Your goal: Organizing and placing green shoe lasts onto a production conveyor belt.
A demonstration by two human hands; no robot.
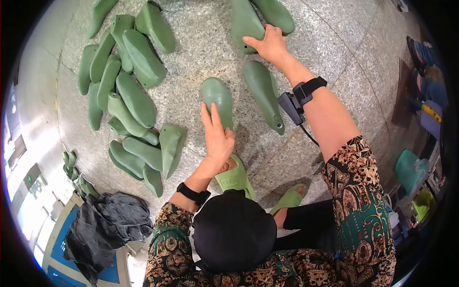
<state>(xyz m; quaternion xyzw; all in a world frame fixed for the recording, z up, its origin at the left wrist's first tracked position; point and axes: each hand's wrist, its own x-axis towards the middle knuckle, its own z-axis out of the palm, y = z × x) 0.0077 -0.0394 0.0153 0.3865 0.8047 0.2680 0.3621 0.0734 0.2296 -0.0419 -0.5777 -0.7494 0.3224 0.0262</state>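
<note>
Green smooth shoe last (217, 103) under flat open left fingers (214, 125); right fingers (256, 42) grip another last (245, 24)

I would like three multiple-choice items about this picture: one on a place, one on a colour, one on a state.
1. Where is the big pile of lasts?
A. at the person's left
B. at the person's right
C. on a shelf

2. What colour are the lasts?
A. red
B. green
C. white

3. What is the left hand doing?
A. hanging free in the air
B. holding a bag
C. resting on a last

Key:
1 A, the pile fills the left part of the floor.
2 B, all are green.
3 C, its fingers lie flat on the last; the right hand grasps another last.
</note>
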